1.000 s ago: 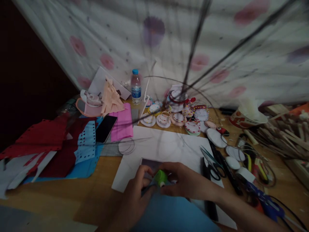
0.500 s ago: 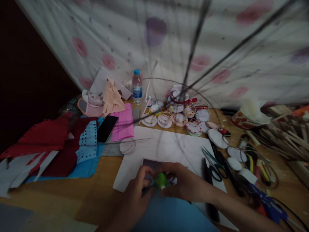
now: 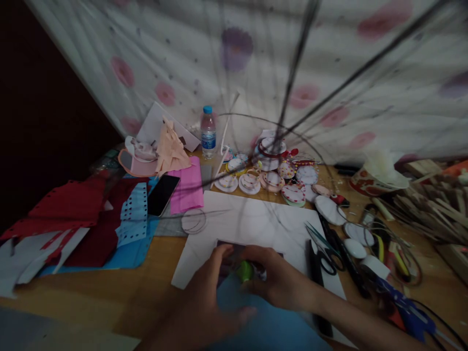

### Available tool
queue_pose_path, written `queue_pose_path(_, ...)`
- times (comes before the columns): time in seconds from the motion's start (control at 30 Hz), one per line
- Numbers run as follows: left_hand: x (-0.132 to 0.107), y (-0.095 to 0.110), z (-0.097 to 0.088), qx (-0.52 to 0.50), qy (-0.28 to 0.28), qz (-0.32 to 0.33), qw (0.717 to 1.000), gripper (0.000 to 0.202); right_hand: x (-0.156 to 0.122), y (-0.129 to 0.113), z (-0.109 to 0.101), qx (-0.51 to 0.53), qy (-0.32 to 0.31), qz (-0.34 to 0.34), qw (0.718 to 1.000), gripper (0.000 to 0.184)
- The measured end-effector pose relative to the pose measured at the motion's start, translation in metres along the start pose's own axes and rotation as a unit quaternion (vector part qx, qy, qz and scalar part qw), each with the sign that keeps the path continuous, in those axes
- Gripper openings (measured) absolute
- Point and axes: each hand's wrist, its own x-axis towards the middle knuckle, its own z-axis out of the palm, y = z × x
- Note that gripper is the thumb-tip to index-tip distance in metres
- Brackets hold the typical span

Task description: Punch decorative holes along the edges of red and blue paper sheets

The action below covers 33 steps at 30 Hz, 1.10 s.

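My right hand [image 3: 283, 280] pinches a small bright green object [image 3: 245, 271] over the near edge of a white sheet [image 3: 252, 214]; its exact kind cannot be made out. Left of it, my left hand [image 3: 199, 297] is open, thumb stretched away from the fingers, with nothing in its grasp. Behind both hands lies a dark flat rectangular piece [image 3: 224, 247], mostly covered by them. A light blue surface [image 3: 270, 321] shows underneath the hands. To the right, scissors [image 3: 325, 256] with black handles rest at the sheet's edge.
Red felt [image 3: 69, 204] and blue felt pieces lie left, beside a phone [image 3: 163, 195] and pink felt [image 3: 188, 185]. A bottle [image 3: 208, 134] stands behind. Several decorated discs [image 3: 270, 180] fill the back. Tools, a blue glue gun [image 3: 405, 304] and wooden sticks [image 3: 427, 204] crowd the right.
My left hand has let go of the green object and opened, its thumb moving down and right. My right hand still holds the object in nearly the same spot.
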Motion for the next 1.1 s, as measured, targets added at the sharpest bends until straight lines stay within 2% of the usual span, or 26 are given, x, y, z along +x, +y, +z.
queue_pose_path(0.07, 0.002, 0.003, -0.001, 0.017, -0.002, -0.006, 1.0, 0.091, 0.0, -0.002, 0.002, 0.021, -0.01, -0.022, 0.999, 0.042)
queue_pose_path(0.2, 0.007, 0.011, 0.001, 0.07, 0.013, -0.008, 0.997, 0.049, -0.003, -0.001, 0.006, -0.025, 0.004, 0.001, 1.0, 0.036)
queue_pose_path(0.23, 0.008, 0.012, 0.002, 0.077, 0.019, 0.001, 0.997, 0.044, -0.003, 0.0, 0.007, -0.029, 0.006, 0.007, 1.0, 0.036)
queue_pose_path(0.4, 0.008, 0.003, 0.006, 0.097, 0.025, 0.017, 0.995, 0.038, -0.003, 0.007, 0.01, -0.004, 0.001, 0.027, 1.0, 0.035)
queue_pose_path(0.5, 0.008, -0.002, 0.006, 0.093, 0.033, -0.015, 0.995, 0.05, -0.001, 0.013, 0.01, 0.003, -0.001, 0.036, 0.999, 0.032)
queue_pose_path(0.63, 0.008, -0.002, 0.001, 0.037, 0.008, -0.035, 0.999, 0.057, -0.001, 0.016, 0.004, 0.035, 0.009, 0.042, 0.998, 0.018)
queue_pose_path(0.67, 0.008, -0.002, -0.001, 0.039, 0.008, -0.04, 0.998, 0.051, -0.002, 0.016, 0.001, 0.048, 0.01, 0.04, 0.998, 0.017)
queue_pose_path(0.77, 0.006, -0.004, -0.005, 0.091, 0.02, -0.051, 0.994, 0.012, -0.006, 0.015, -0.007, 0.107, 0.013, 0.042, 0.993, 0.026)
queue_pose_path(0.87, 0.003, -0.007, -0.01, 0.11, 0.033, -0.03, 0.993, 0.017, -0.009, 0.015, -0.011, 0.151, 0.015, 0.059, 0.987, 0.03)
queue_pose_path(0.93, 0.001, -0.008, -0.013, 0.105, 0.042, -0.025, 0.993, 0.015, -0.012, 0.016, -0.012, 0.084, 0.011, 0.064, 0.994, 0.025)
queue_pose_path(1.0, 0.0, -0.008, -0.015, 0.109, 0.047, -0.025, 0.993, 0.017, -0.015, 0.016, -0.012, -0.028, 0.018, 0.061, 0.998, 0.024)
queue_pose_path(1.1, -0.002, -0.008, -0.015, 0.122, 0.054, -0.022, 0.991, 0.018, -0.019, 0.014, -0.013, -0.102, 0.04, 0.045, 0.993, 0.034)
